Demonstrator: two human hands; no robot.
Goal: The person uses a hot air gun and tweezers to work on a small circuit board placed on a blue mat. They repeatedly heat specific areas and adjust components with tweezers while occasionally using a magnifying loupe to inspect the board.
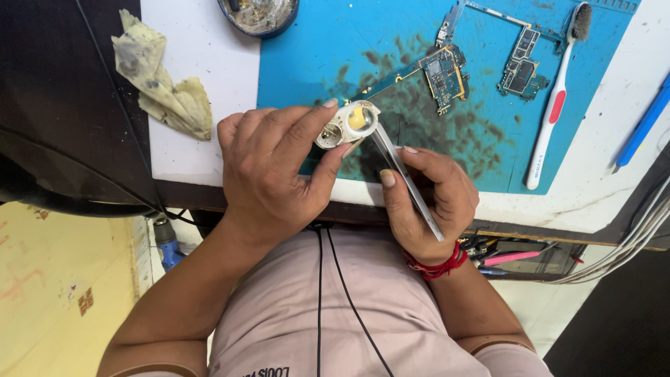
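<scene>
My left hand (269,171) pinches a small white round part (347,124) with a yellow centre and metal contacts, held between thumb and fingers over the near edge of the blue work mat (314,49). My right hand (429,199) grips metal tweezers (405,178), whose tips reach up to the yellow centre of the part. A red thread band circles my right wrist.
On the mat lie two green circuit boards (444,72) (520,70) and a white and red toothbrush (555,105). A dirty rag (160,80) lies at the left on the white table, a round dish (259,15) at the top. Cables hang at the right.
</scene>
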